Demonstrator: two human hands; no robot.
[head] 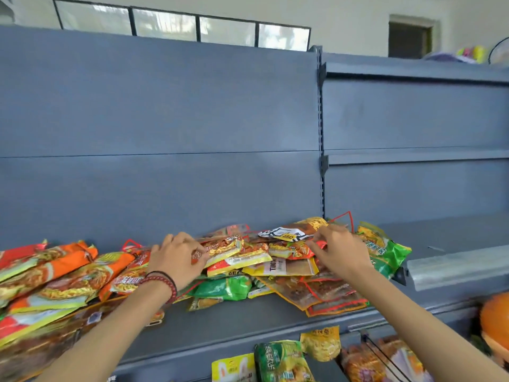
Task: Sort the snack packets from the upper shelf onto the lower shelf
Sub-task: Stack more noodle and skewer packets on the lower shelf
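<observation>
A heap of snack packets (275,267) in red, yellow, green and brown lies on the upper shelf (248,315), spreading left into orange packets (63,268). My left hand (176,257), with bead bracelets at the wrist, pinches a yellow and red packet (225,248) at the heap's left side. My right hand (338,250) reaches into the right side of the heap, its fingertips pinching a red packet (292,249). On the lower shelf (325,368) several packets stand upright, among them a green one (281,362) and a yellow one (321,343).
The blue-grey back panel (165,133) rises behind the heap. A slotted upright (321,133) divides this bay from the right bay, whose shelf (454,266) ends in a grey price rail. A wire divider (382,359) stands on the lower shelf. An orange object (495,321) sits at far right.
</observation>
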